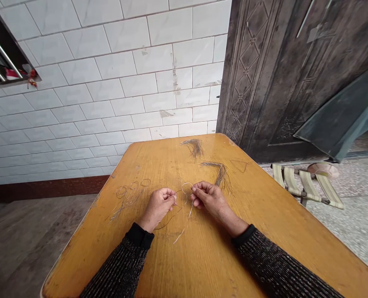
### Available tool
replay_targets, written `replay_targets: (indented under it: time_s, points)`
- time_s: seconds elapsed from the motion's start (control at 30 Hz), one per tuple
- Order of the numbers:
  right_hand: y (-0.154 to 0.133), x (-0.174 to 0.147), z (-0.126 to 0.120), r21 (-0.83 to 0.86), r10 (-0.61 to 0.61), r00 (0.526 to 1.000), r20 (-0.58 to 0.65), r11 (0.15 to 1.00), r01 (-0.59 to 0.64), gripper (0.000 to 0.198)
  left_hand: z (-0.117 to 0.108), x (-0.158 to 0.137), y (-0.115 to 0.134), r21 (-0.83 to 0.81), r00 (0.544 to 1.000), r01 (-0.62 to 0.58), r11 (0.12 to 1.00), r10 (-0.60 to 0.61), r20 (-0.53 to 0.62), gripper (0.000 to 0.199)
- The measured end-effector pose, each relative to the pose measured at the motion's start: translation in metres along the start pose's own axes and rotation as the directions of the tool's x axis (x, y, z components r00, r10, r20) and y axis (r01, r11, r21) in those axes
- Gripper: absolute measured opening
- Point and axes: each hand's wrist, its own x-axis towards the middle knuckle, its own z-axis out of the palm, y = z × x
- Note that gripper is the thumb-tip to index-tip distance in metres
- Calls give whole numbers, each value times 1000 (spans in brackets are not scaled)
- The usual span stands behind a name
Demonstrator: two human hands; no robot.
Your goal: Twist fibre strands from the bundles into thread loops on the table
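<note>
Over the middle of the table, my left hand (161, 205) is closed in a pinch on a thin brownish wire. To its right, my right hand (211, 202) pinches a thin silvery wire bent into a round loop (187, 183), its loose ends hanging below. The wires run close together between my fingertips; whether they are joined I cannot make out. On the tabletop under my hands lie a dark curved wire end and a short pale strand (179, 236). Left of my left hand, several looped wires (131, 190) with trailing tails lie flat.
The yellow wooden table (171, 269) bears one bent bundle of thin wires (221, 174) beyond my right hand and another bundle (196, 147) near the far edge. A tiled wall (115, 91) and dark door (271, 82) stand behind. A strap-seated stool (308, 186) is at right.
</note>
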Motion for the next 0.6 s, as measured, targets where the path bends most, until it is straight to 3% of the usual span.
replay_targets:
  time_s: [0.23, 0.6]
  points:
    - [-3, -2, -2, 40, 13, 1000, -27, 999, -12, 32, -2, 0, 1, 43, 1000, -1, 999, 1, 4, 7]
    - [-5, -4, -2, 163, 121, 992, 39, 979, -126, 24, 2, -8, 6, 27, 975, 17, 999, -22, 222, 6]
